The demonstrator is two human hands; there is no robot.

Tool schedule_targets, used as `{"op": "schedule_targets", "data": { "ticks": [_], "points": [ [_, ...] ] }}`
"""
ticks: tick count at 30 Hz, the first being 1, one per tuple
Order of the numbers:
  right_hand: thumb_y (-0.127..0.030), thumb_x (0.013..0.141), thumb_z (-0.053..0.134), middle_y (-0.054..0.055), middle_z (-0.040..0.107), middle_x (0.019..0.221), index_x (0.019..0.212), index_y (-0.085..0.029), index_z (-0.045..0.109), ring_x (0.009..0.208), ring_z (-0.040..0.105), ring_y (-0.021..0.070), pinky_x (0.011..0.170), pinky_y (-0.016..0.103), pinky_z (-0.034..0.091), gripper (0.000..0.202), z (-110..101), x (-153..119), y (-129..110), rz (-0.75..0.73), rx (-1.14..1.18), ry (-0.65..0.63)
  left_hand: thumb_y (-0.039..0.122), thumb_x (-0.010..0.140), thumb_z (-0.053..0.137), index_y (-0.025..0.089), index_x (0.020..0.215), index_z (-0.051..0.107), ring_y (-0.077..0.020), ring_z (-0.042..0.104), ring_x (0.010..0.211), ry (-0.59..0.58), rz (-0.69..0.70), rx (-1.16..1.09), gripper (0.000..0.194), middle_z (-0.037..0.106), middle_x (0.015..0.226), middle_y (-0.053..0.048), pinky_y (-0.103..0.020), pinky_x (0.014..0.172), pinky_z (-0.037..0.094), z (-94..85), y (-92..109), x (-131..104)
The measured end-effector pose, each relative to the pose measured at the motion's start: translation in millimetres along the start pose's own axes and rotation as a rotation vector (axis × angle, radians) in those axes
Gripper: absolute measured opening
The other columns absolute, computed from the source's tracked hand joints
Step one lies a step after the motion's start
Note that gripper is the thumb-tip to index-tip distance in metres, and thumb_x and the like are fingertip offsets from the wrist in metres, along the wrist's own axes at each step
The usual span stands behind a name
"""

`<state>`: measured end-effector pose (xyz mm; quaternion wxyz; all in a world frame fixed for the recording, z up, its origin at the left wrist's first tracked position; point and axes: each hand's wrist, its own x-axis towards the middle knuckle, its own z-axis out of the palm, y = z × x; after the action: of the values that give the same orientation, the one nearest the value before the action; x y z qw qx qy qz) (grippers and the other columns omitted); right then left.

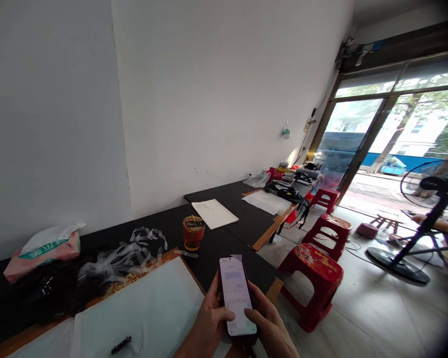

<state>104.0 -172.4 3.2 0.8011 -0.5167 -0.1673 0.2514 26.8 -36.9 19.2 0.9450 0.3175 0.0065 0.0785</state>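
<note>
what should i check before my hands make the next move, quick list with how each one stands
1. Phone held from both sides: ok, left hand and right hand both have it.
2. Screen facing up toward the head camera: ok.
3. Screen text readable: cannot tell, too small and blurred.
4. Thumbs off the screen: cannot tell, both are over its lower part, but contact is unclear.
5. Amber cup upright and apart from both hands: ok.
6. Pale sheet free of loose items: not ok, a small black object lies on it.
</note>
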Motion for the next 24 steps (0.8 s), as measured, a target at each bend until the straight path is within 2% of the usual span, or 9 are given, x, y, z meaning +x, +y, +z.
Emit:
{"op": "schedule_targets", "data": {
  "ticks": [5,10,16,20,24],
  "points": [
    [-0.017,0.063,0.073,0.01,0.073,0.122,0.128,-0.024,0.062,0.12,0.061,0.0367,0.095,0.047,0.048,0.066,-2.3,0.3,-0.1,0.03,0.041,-0.013,-0.004,0.054,0.057,0.022,0.156,0.005,-0.0326,0.063,0.108,0.031,-0.019,0.027,0.117,0.072,0.116,-0.012,-0.04,0.084,0.046,0.9,2.1,-1.8],
    [-0.016,0.063,0.072,0.011,0.073,0.121,0.126,-0.023,0.063,0.116,0.063,0.0367,0.091,0.046,0.05,0.065,-1.9,-0.2,-1.8,0.043,0.047,-0.005,-0.004,0.054,0.053,0.023,0.156,0.01,-0.0305,0.063,0.109,0.023,-0.008,-0.008,0.114,0.074,0.112,-0.01,-0.039,0.085,0.046,-2.2,0.0,0.8],
    [-0.03,0.069,0.082,0.01,0.074,0.117,0.124,-0.024,0.064,0.113,0.064,0.0365,0.093,0.047,0.05,0.058,3.5,1.2,-1.6,-0.023,-0.121,0.06,-0.002,0.05,0.051,0.024,0.156,0.012,-0.0304,0.063,0.106,0.036,-0.018,-0.002,0.116,0.074,0.11,-0.01,-0.035,0.074,0.046,-2.2,-1.1,1.6],
    [-0.035,0.072,0.083,0.01,0.076,0.109,0.122,-0.024,0.064,0.106,0.067,0.0356,0.09,0.047,0.051,0.055,7.3,1.0,-2.2,-0.084,-0.277,0.099,-0.002,0.046,0.05,0.022,0.155,0.016,-0.0291,0.063,0.106,0.004,0.007,-0.02,0.116,0.074,0.11,-0.009,-0.035,0.078,0.046,-3.6,-2.5,3.5],
    [-0.034,0.07,0.083,0.01,0.075,0.113,0.122,-0.023,0.065,0.109,0.066,0.0362,0.091,0.048,0.051,0.056,4.2,0.0,-3.1,-0.058,-0.177,0.048,-0.002,0.047,0.05,0.022,0.155,0.014,-0.0305,0.062,0.108,0.011,0.009,-0.006,0.117,0.073,0.111,-0.01,-0.034,0.074,0.046,-5.0,-3.5,4.7]
  ]
}}
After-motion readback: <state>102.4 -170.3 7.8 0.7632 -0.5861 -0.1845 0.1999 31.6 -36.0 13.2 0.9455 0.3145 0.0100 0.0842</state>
